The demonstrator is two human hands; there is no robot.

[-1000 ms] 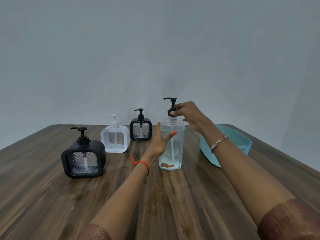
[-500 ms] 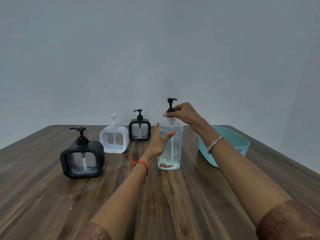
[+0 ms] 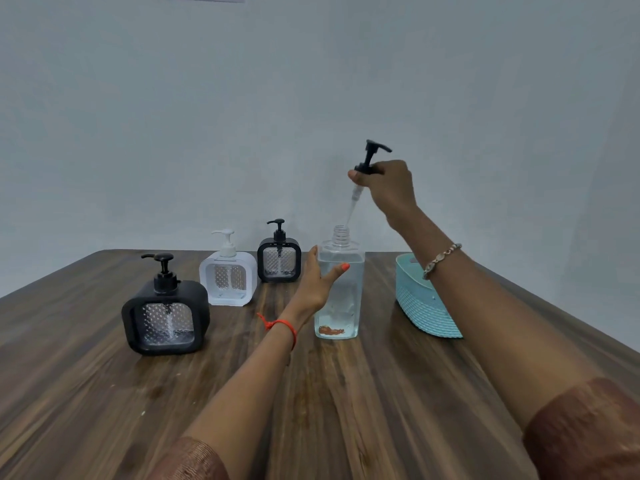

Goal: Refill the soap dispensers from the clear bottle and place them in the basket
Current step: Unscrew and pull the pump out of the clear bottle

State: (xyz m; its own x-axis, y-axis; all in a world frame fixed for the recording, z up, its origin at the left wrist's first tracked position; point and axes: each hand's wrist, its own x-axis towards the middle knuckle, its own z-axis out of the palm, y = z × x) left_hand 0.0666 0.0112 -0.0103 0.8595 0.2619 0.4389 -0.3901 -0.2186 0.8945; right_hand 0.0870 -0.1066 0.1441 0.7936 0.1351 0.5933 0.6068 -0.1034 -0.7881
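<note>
Nearest you, lower left of the frame, a black dispenser stands upright on the table, pump on. At the centre your left hand steadies the clear bottle, thumb across its front face and the fingers round its far side. The bottle stands upright, long axis vertical, its open neck pointing straight up. The basket sits just right of it, partly behind your right forearm.

Directly above the neck, your right hand pinches the pump at its collar. The tube slants down and left from your fingers to the mouth of the bottle. Whether its tip is clear of the rim I cannot tell, so I judge you should draw it out along that slant.

Further back, centre left, the white dispenser and a second black dispenser stand upright and capped. Your left hand is the nearer to all three.
</note>
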